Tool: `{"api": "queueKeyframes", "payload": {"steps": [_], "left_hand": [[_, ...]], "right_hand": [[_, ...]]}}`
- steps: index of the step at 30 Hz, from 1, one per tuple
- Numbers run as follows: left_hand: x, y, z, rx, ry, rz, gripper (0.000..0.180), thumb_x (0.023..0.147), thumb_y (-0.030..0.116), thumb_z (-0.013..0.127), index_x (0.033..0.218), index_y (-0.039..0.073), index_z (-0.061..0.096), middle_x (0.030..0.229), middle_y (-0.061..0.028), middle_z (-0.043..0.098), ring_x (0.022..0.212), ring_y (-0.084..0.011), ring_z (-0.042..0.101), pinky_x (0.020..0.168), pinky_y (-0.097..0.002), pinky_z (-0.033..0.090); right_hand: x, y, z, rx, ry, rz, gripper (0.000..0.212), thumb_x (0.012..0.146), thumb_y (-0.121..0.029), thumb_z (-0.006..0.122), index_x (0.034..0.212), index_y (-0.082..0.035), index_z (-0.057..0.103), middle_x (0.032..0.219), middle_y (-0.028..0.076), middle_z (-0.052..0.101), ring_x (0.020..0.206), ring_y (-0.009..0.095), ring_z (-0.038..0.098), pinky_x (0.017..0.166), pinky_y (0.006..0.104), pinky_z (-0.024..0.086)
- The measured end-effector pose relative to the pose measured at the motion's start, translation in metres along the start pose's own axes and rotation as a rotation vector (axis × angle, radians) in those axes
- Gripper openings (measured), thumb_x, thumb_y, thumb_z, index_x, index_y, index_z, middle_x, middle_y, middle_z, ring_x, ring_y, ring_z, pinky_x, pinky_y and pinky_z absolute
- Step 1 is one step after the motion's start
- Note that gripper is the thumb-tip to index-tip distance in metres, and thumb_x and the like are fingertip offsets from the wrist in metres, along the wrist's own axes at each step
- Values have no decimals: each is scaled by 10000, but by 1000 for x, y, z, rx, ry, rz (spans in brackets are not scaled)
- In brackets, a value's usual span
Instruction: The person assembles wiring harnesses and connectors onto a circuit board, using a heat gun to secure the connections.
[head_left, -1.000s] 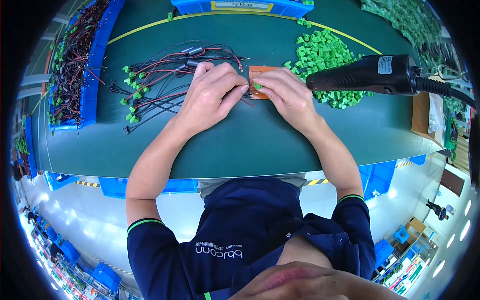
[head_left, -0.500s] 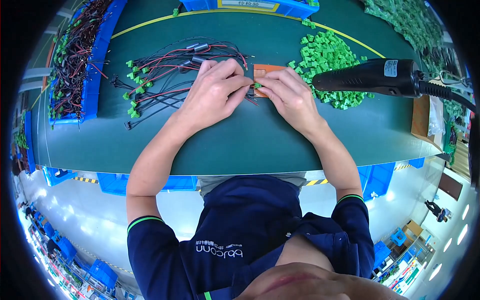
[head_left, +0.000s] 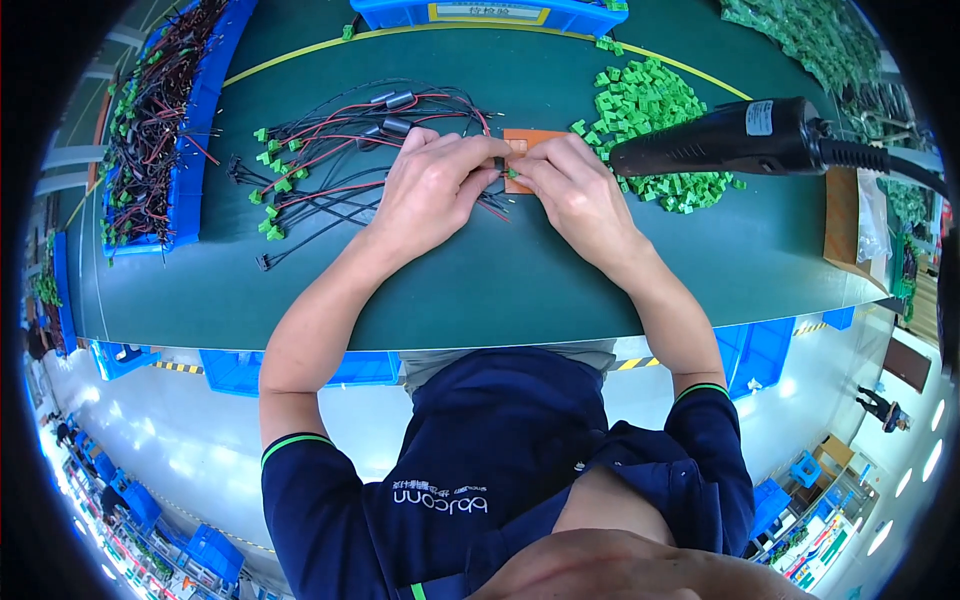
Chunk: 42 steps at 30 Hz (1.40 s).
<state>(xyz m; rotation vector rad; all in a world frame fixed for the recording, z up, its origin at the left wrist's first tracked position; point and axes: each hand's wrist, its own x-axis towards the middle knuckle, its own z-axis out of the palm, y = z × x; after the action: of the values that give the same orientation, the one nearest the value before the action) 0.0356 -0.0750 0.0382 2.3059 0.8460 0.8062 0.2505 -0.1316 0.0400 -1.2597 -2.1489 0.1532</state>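
Note:
My left hand [head_left: 430,187] is closed, its thumb and forefinger pinching the end of a dark wire [head_left: 499,162]. Opposite it, my right hand [head_left: 580,192] is closed in a pinch on a small green terminal connector [head_left: 512,174]. The fingertips of both hands nearly meet over an orange-brown board [head_left: 541,134] with shallow cut-outs, partly covered by my right hand. Whether the wire sits inside the connector cannot be seen. Left of my left hand lie several red and black cables [head_left: 330,128] with green connectors and dark cylinders on them.
A heap of loose green connectors [head_left: 650,100] lies right of the board. Above its lower part extends a black corded hand tool [head_left: 715,140]. A blue bin [head_left: 205,120] full of wired cables stands at left; another blue bin [head_left: 400,14] is at the far edge. A cardboard box [head_left: 842,215] sits at right.
The view has shifted slightly. Both hands stay over the board with small finger movements, and more of the dark wire end shows. The black tool appears a little farther left.

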Motion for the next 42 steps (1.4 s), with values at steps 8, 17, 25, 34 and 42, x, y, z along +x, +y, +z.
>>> {"api": "queueKeyframes", "payload": {"steps": [8,17,25,34,42], "left_hand": [[0,-4,-1,1,-29,-29,265,942,43,716,1196,119,717,850,-16,695,768,-193,638,826,-349,398],[2,-5,0,-38,-32,-12,204,933,47,721,1128,102,694,859,-22,699,790,-210,658,834,-354,407],[4,-5,0,-44,-40,7,102,901,62,707,900,91,609,787,-41,630,750,-252,622,791,-376,394],[3,-8,3,-31,-15,6,111,888,58,708,890,88,601,793,-41,618,746,-262,607,779,-377,394],[4,-8,3,-33,-1,11,106,896,75,705,895,85,599,789,-54,613,745,-275,603,774,-381,396]], "right_hand": [[-13,-29,-62,-129,130,-239,315,766,-149,893,1040,-71,756,1007,70,620,934,263,619,749,346,531],[47,-13,-76,900,490,263,573,995,-16,646,1506,36,392,920,105,662,717,172,641,709,352,549],[63,-28,-37,1029,393,128,271,1005,-16,627,1232,-63,487,722,94,548,517,148,489,494,335,459],[70,-28,-29,1095,401,128,269,1013,-76,619,1243,-88,481,673,89,516,491,147,460,482,340,443],[76,-21,-28,1140,316,96,284,1013,-73,600,1253,-115,456,666,96,513,485,146,442,477,347,437]]}}
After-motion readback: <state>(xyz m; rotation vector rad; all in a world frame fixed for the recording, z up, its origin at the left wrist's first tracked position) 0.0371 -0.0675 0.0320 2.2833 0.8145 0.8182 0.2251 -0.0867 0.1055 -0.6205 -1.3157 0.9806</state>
